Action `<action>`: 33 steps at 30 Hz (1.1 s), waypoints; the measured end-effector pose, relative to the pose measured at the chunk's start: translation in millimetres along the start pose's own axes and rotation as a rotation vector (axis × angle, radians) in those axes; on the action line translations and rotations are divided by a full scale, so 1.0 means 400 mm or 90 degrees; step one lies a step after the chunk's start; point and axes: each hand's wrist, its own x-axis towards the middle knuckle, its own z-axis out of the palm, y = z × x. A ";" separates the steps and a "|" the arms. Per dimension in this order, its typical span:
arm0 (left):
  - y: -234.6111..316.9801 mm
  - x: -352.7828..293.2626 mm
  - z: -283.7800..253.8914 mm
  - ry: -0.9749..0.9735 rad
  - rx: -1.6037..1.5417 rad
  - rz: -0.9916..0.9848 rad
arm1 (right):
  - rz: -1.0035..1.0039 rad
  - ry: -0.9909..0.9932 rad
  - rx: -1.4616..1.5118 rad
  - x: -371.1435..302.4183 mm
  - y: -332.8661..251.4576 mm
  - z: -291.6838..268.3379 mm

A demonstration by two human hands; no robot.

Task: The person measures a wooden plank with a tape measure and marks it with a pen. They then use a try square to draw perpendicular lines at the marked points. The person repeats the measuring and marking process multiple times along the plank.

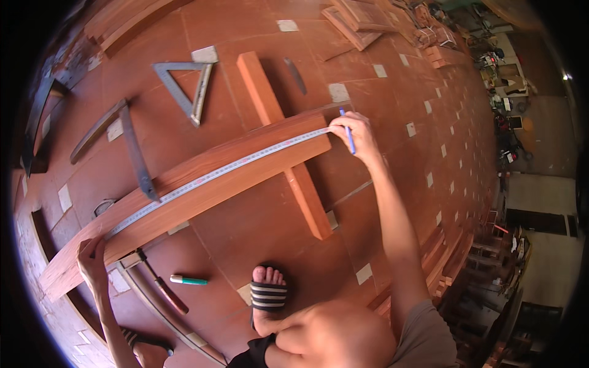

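Observation:
A long reddish-brown wooden board (233, 181) slants from the lower left to the middle. Along it lies a pulled-out tape measure (245, 161). My left hand (92, 264) closes at the tape's near left end, beside the board's edge; its fingertips are partly hidden. At the far right end my right hand (358, 136) pinches the tape at the board's end. A blue pen (348, 132) is also held in that hand, upright between the fingers. One F-clamp (136, 150) rests its bar end on the board's upper edge.
A wooden batten (310, 199) crosses beneath the board. On the tiled floor lie a metal set square (175, 86), a narrow dark blade (295, 76), a green-and-white marker-like tool (188, 280) and a clamp with a wooden handle (169, 294). Stacked timber (451, 257) stands at right. My sandalled foot (268, 294) is near the board.

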 end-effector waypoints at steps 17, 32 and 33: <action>-0.039 0.013 0.029 0.015 0.020 -0.013 | -0.038 0.065 0.043 0.012 0.011 0.071; -0.068 0.024 0.009 -0.008 0.045 -0.039 | -0.033 0.079 0.067 0.007 0.015 0.082; -0.076 0.026 0.008 -0.007 0.052 -0.027 | -0.039 0.084 0.066 0.009 0.016 0.083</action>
